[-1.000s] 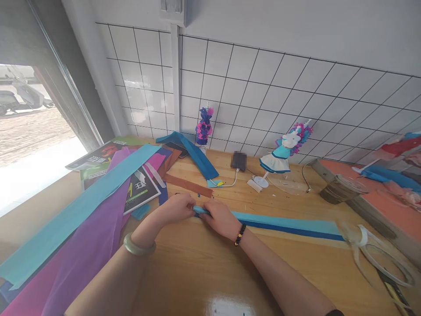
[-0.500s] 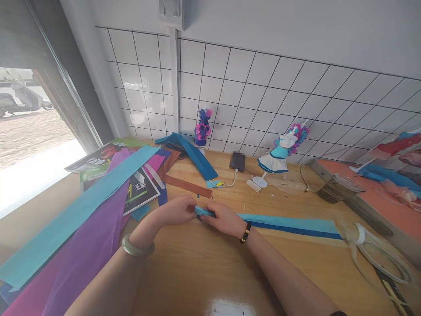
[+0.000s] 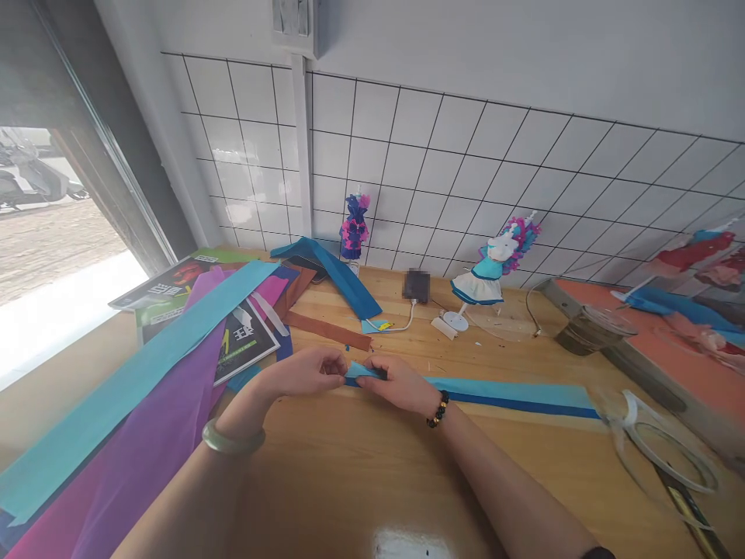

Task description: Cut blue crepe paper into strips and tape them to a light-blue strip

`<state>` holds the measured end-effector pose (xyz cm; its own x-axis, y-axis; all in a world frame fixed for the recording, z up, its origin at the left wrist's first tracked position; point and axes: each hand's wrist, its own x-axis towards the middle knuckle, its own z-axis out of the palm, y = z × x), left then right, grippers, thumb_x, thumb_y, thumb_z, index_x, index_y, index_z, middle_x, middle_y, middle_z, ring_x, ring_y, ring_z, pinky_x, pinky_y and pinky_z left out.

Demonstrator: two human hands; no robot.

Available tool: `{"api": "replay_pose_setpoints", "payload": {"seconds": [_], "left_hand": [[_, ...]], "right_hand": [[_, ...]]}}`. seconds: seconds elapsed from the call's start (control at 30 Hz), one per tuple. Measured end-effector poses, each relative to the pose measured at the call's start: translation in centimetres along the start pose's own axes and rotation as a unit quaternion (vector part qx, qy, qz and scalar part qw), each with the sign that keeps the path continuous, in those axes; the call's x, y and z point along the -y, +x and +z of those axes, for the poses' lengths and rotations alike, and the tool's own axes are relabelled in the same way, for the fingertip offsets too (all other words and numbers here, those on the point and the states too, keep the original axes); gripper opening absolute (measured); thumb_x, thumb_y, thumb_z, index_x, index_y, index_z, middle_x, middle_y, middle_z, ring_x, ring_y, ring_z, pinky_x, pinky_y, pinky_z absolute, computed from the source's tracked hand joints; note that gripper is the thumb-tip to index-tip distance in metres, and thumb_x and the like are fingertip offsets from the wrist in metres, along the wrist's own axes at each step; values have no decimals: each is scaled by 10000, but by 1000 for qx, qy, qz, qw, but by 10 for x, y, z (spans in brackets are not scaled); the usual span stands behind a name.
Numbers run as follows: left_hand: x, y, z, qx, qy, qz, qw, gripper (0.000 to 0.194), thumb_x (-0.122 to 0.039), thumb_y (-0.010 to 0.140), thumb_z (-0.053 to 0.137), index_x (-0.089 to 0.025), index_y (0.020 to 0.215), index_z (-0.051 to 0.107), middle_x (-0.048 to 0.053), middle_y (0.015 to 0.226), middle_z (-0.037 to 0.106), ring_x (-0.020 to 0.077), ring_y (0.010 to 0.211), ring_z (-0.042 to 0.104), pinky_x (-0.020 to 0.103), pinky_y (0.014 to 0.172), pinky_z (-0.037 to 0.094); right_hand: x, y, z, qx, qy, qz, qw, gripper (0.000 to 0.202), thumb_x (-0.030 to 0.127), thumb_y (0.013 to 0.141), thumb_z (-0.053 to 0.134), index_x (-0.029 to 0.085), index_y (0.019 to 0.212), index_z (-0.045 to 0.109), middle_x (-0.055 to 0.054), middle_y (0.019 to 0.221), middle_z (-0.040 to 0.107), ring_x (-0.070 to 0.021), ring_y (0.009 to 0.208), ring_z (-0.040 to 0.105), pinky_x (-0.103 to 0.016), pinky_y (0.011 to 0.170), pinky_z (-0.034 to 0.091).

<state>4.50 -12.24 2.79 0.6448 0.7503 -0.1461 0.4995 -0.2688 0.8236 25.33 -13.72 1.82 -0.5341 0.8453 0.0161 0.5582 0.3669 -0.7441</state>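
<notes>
A long light-blue paper strip with a dark-blue edge [image 3: 512,394] lies lengthwise across the wooden table, running off to the right. At its left end my left hand [image 3: 306,371] is closed, thumb and fingertips pinched together on the end of the strip. Just beside it, my right hand [image 3: 403,384] grips the same strip between thumb and fingers, and a short folded piece shows between the two hands. The fingers partly hide how the end is folded.
Light-blue [image 3: 145,373] and purple paper strips [image 3: 151,442] cover magazines [image 3: 247,334] at left. A brown strip [image 3: 329,330] and a dark-blue strip [image 3: 346,283] lie behind my hands. Two dressed figurines [image 3: 486,268] [image 3: 355,229] stand by the wall. A clear tape coil [image 3: 669,458] lies right.
Both hands stay at the strip's left end, their fingers shifting slightly. More of the light-blue fold shows between them. The whole view has shifted a little.
</notes>
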Motion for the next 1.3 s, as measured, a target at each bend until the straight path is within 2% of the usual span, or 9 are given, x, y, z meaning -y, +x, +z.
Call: {"api": "replay_pose_setpoints", "payload": {"seconds": [0.13,0.27,0.47,0.6,0.77,0.93,1.1,1.23,1.3], "left_hand": [[-2,-2,-5,7,-17,2,1000,222,-353,761,496,-176,874,567,4,816,587,134,731,515,244,630,397],[-2,0,-5,-6,-72,16,997,362,-403,785,500,-174,1062,542,17,833,564,132,755,512,257,660,415],[9,14,13,-71,-164,49,983,657,-385,708,637,-229,1287,367,36,898,554,154,834,530,300,714,447],[10,19,23,-109,-220,68,967,767,-329,703,662,-240,1349,259,56,970,559,169,917,536,329,783,437],[1,21,26,-137,-228,73,961,718,-289,718,642,-196,1337,291,23,862,561,147,845,549,295,747,433],[-1,20,28,-146,-184,64,970,627,-260,734,596,-168,1303,349,-4,768,556,130,754,547,288,718,430],[-2,19,24,-139,-143,51,979,614,-272,750,560,-197,1313,327,-23,748,543,122,729,534,276,696,416],[-6,18,22,-126,-141,50,981,596,-300,757,560,-215,1301,333,-30,728,531,126,729,520,268,681,403],[-9,17,21,-130,-146,49,979,596,-318,757,565,-224,1299,335,-27,733,528,126,715,510,262,656,396]], "right_hand": [[-2,0,1,-18,14,5,1000,253,393,817,505,163,813,609,-5,770,592,-133,704,497,-245,629,385],[-9,1,0,-56,53,13,997,282,418,815,501,156,842,604,-6,781,591,-127,697,499,-245,632,385],[-17,3,-2,-106,136,20,985,312,459,800,503,170,863,601,2,753,574,-123,672,487,-242,607,374],[-18,3,-1,-99,153,14,983,307,463,794,512,170,837,594,-2,743,566,-123,666,476,-241,601,366],[-17,4,4,-83,123,3,989,292,452,788,526,165,780,579,15,700,540,-108,628,442,-228,575,346],[-16,4,9,-96,72,-22,993,224,372,785,545,157,728,567,19,674,527,-100,615,423,-220,564,335],[-17,3,7,-79,57,-54,994,138,265,766,563,159,852,584,12,730,555,-100,640,464,-212,580,361],[-18,1,3,-83,42,-56,994,204,269,759,583,164,934,578,-6,831,596,-112,707,514,-223,632,388],[-17,-1,-1,-79,21,-52,995,219,310,757,596,165,920,577,4,800,591,-106,682,506,-219,614,382]]}}
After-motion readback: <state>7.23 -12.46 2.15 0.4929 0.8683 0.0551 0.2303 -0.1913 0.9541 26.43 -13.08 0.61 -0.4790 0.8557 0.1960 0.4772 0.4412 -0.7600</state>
